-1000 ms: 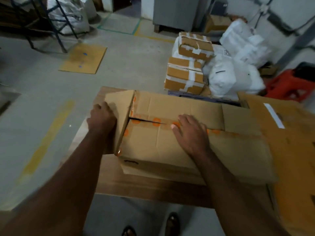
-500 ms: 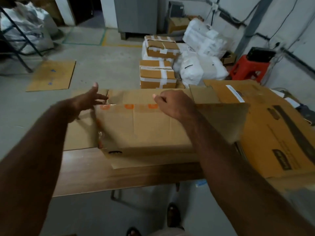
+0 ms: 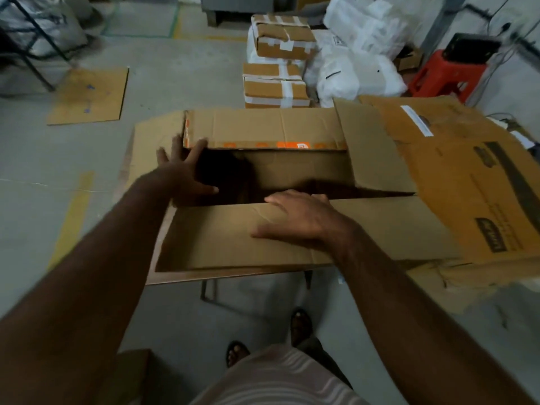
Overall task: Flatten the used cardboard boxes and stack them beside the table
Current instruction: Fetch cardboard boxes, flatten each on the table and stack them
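A brown cardboard box (image 3: 263,238) with orange tape stands on the wooden table (image 3: 222,277), its top flaps spread and its dark inside showing. My left hand (image 3: 187,168) reaches over the box's left end with fingers spread, touching the left and far flaps. My right hand (image 3: 295,217) lies flat on the near flap, fingertips at its inner edge. A larger printed cardboard box (image 3: 473,182), partly flattened, lies on the table's right side under the small box's right flap.
A flat cardboard sheet (image 3: 89,96) lies on the floor at far left. Taped parcels (image 3: 276,86) and white sacks (image 3: 350,71) stand behind the table, with a red stool (image 3: 447,74) at right. A metal frame (image 3: 35,45) stands far left. My feet (image 3: 301,325) are under the table's near edge.
The box's top flaps have swung apart, exposing the inside. My right hand moved from the taped seam to the near flap; my left hand went from the left end onto the flaps.
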